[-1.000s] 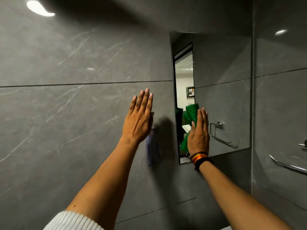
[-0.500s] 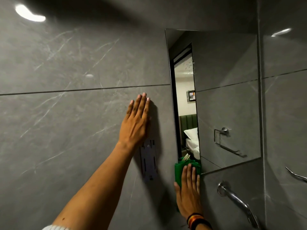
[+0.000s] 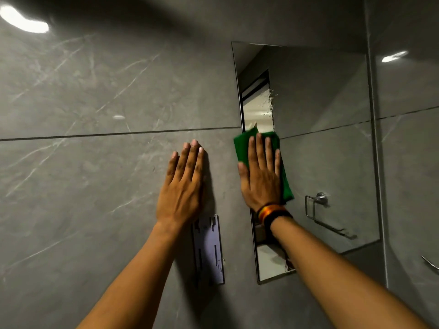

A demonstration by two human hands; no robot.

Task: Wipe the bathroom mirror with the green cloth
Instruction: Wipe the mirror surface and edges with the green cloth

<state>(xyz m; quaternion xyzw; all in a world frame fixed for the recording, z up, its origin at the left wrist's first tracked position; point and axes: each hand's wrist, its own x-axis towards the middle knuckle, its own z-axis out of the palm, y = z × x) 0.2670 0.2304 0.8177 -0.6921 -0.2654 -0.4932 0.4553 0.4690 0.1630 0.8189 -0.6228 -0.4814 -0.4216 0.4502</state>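
Observation:
The bathroom mirror (image 3: 327, 143) is a tall frameless panel on the grey tiled wall, right of centre. My right hand (image 3: 261, 176) lies flat, fingers up, pressing the green cloth (image 3: 241, 148) against the mirror's left edge at mid height. The cloth shows above my fingers and along the right side of the hand. Water spots remain on the glass above the cloth. My left hand (image 3: 183, 186) rests flat and empty on the wall tile left of the mirror, fingers spread upward.
A pale lilac wall bracket (image 3: 209, 250) is fixed below my left hand. The mirror reflects a chrome towel ring (image 3: 318, 205) and a doorway. A chrome rail end (image 3: 430, 263) shows on the right wall.
My right hand has slid the green cloth up from the mirror's bottom left corner to mid height on its left edge. My left hand has stayed on the wall.

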